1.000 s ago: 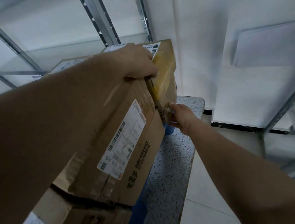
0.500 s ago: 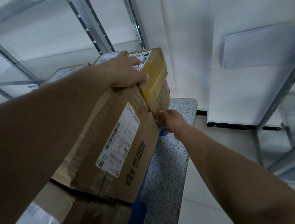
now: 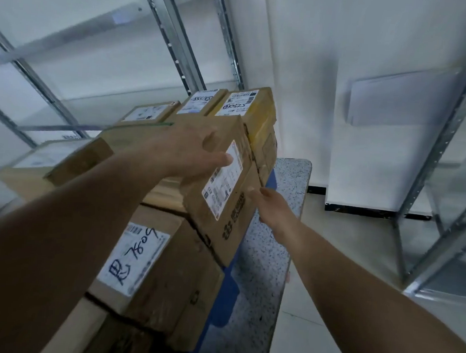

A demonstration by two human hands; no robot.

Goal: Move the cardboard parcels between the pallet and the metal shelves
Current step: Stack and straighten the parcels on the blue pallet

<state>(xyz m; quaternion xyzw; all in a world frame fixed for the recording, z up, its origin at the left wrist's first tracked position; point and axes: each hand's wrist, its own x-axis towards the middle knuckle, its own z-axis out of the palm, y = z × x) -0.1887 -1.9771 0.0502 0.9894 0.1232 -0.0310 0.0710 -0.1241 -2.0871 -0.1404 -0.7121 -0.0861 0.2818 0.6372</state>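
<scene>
Now lifted off the parcel: left hand spread above it, right hand loosely open, touching its side

Left hand shifted down parcel side.

Seven parcels, two hands
</scene>
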